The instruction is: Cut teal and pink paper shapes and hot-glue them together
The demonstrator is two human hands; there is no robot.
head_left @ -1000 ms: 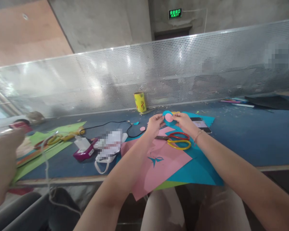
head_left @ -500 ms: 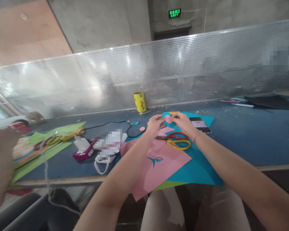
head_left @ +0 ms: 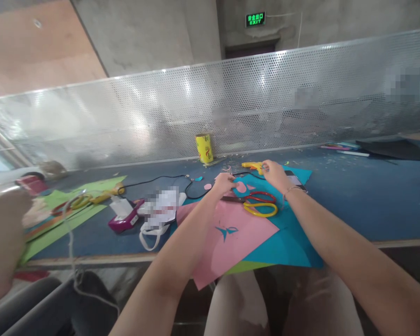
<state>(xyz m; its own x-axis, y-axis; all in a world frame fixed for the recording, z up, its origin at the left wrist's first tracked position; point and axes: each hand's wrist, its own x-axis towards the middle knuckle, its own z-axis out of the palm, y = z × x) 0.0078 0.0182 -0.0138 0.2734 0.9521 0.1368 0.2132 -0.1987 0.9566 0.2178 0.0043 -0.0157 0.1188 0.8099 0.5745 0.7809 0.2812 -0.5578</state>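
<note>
My left hand (head_left: pixel 225 183) is closed on the edge of a blue paper cutout (head_left: pixel 236 192) that carries a round pink paper piece (head_left: pixel 241 187). To its right, my right hand (head_left: pixel 274 173) has its fingers closed around the back end of a yellow glue gun (head_left: pixel 252 165), whose nozzle points left. Scissors (head_left: pixel 260 210) with one red and one yellow handle lie just below both hands. Under them are a pink sheet (head_left: pixel 245 233) with small blue scraps on it and a larger blue sheet (head_left: pixel 294 242). A phone (head_left: pixel 294 180) lies partly behind my right wrist.
A yellow can-like container (head_left: pixel 204 148) stands by the perforated metal screen (head_left: pixel 154 116). A black cord (head_left: pixel 154 180) crosses the blue table. Left are a face mask (head_left: pixel 161 210), a purple device (head_left: pixel 124 221), green paper (head_left: pixel 38 240) and another person's arm (head_left: pixel 3 247). Markers (head_left: pixel 352 153) lie far right.
My right hand has left the pink piece and moved right onto the glue gun. My left hand has lowered slightly, still holding the blue cutout.
</note>
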